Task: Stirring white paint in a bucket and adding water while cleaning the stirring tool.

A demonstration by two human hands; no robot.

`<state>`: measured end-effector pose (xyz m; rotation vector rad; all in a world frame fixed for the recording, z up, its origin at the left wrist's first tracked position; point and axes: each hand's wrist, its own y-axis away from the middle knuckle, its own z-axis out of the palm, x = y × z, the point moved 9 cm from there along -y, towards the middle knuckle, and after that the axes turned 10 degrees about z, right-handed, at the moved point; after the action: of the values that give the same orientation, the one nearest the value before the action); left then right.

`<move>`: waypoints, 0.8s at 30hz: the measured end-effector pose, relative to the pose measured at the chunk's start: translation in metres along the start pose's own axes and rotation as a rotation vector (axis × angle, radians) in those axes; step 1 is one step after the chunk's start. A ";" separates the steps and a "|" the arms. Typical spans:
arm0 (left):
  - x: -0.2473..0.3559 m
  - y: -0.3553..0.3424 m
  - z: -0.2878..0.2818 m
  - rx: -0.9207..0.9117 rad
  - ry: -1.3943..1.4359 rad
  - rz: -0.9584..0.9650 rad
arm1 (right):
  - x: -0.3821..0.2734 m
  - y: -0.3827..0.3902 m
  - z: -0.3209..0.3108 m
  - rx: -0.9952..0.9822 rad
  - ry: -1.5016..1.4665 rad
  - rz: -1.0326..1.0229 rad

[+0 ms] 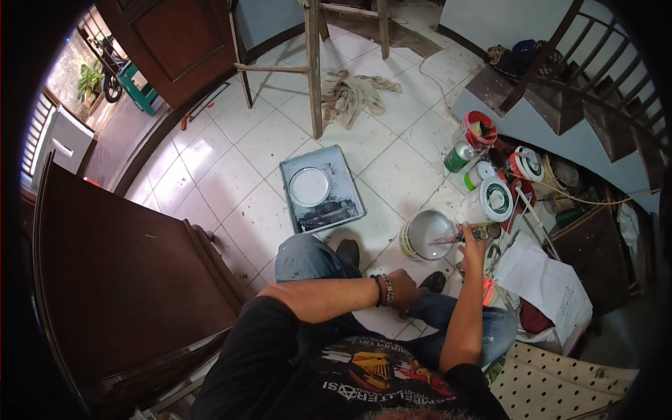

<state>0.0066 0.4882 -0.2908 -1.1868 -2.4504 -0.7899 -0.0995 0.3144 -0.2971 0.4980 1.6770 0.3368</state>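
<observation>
My right hand (473, 243) is closed round a paint-smeared stick (446, 239), whose tip reaches over the open paint bucket (404, 245). Pale grey-white paint (425, 229) shows inside the bucket. My left hand (402, 290), with bracelets at the wrist, is curled by my bent right knee, and nothing shows in it. Ahead of my left knee, a grey paint tray (357, 189) lies flat on the floor, streaked with dark paint. A round white lid (309, 187) rests in it.
Several paint tubs (488, 201) and cans crowd the right side below the stairs (560, 122). A crumpled cloth (357, 98) lies by a wooden trestle (313, 77). Dark wooden furniture (126, 280) stands at left; white sheeting (542, 269) lies at right.
</observation>
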 end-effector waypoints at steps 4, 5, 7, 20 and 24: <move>-0.007 0.006 -0.008 0.074 -0.034 -0.003 | -0.022 -0.010 0.020 -0.159 -0.144 -0.096; -0.010 0.011 -0.014 0.138 -0.037 -0.023 | -0.028 -0.023 0.013 -0.208 -0.147 -0.129; -0.017 0.018 -0.013 0.103 -0.049 -0.073 | -0.059 -0.004 0.013 -0.189 -0.215 -0.240; -0.019 0.027 -0.035 0.227 -0.146 -0.083 | -0.064 0.018 0.018 -0.007 -0.155 -0.422; -0.024 0.031 -0.024 0.177 -0.146 -0.079 | -0.026 0.016 0.014 -0.033 -0.092 -0.380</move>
<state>0.0471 0.4745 -0.2725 -1.1242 -2.6361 -0.5091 -0.0808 0.3138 -0.2693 0.1602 1.6329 0.0615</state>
